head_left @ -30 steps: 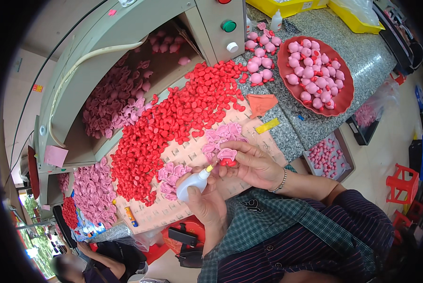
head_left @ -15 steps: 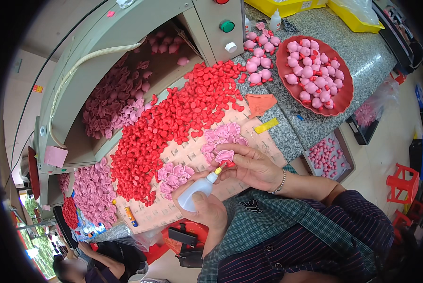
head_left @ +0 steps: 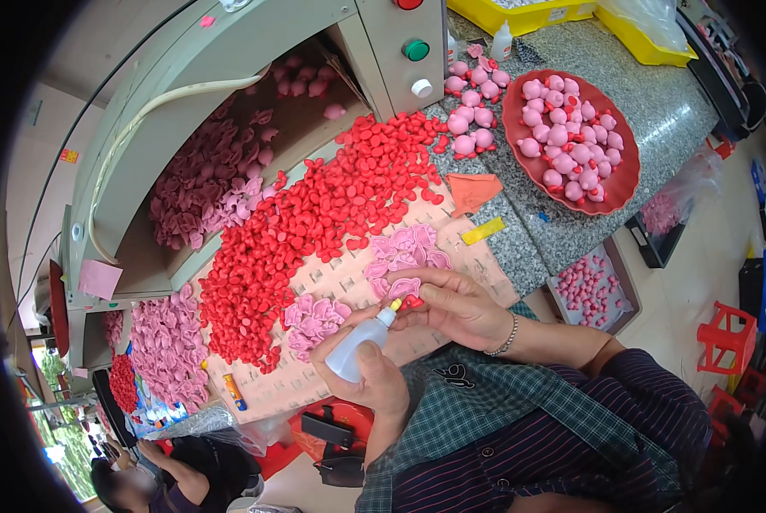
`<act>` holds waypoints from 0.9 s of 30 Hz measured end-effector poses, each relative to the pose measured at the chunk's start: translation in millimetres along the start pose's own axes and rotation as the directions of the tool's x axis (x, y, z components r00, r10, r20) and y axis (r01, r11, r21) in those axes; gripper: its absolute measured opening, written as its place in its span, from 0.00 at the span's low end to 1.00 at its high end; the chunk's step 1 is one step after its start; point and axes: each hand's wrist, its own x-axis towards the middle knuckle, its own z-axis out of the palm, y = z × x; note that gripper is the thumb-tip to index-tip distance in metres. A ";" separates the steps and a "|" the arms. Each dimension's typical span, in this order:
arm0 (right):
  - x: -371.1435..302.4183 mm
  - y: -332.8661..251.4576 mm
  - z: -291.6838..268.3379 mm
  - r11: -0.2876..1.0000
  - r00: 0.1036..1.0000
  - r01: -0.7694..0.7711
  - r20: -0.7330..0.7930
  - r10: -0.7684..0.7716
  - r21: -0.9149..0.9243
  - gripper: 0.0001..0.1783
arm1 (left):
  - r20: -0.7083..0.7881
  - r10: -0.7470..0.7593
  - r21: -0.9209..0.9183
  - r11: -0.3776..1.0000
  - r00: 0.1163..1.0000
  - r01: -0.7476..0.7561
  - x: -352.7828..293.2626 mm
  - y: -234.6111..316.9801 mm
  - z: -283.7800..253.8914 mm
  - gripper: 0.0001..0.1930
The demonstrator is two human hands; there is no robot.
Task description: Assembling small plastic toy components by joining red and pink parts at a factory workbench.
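My left hand [head_left: 373, 376] is closed around a translucent white squeeze bottle [head_left: 353, 352] with a yellow tip, tilted up toward my other hand. My right hand [head_left: 468, 312] pinches a small pink leaf-like soft piece [head_left: 404, 288] with red bits [head_left: 413, 302] beside it. The bottle's yellow tip [head_left: 396, 304] is right next to these pieces; whether it touches them I cannot tell. Just beyond my fingers lies a small pile of pink ruffled pieces [head_left: 409, 246]. Another such pile [head_left: 315, 325] sits left of the bottle.
Many red pieces [head_left: 315, 214] heap across the board [head_left: 349, 278]. A grey machine [head_left: 229, 51] stands behind, pink pieces inside. At right are a red bowl [head_left: 627, 175] of pink round figures, an orange scrap [head_left: 473, 192] and a yellow strip [head_left: 484, 231]. A person [head_left: 178, 479] sits lower left.
The bottle's tip has drawn back slightly from the pieces in my right hand. My right hand keeps its pinch in nearly the same place.
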 end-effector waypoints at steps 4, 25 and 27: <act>0.0 -2.3 2.0 1.000 1.000 -0.009 -0.007 0.009 0.005 0.25 | -0.020 0.000 -0.014 1.000 1.000 -0.001 1.0 -1.6 -1.5 0.19; 0.4 -5.3 4.3 0.997 0.995 -0.071 -0.069 0.069 -0.028 0.25 | -0.034 -0.140 -0.086 0.987 0.990 0.137 -1.7 -7.6 -9.6 0.18; 0.5 -5.7 4.7 0.997 0.995 -0.070 -0.067 0.068 -0.029 0.25 | -0.034 -0.136 -0.085 0.987 0.990 0.133 -2.1 -7.8 -9.8 0.18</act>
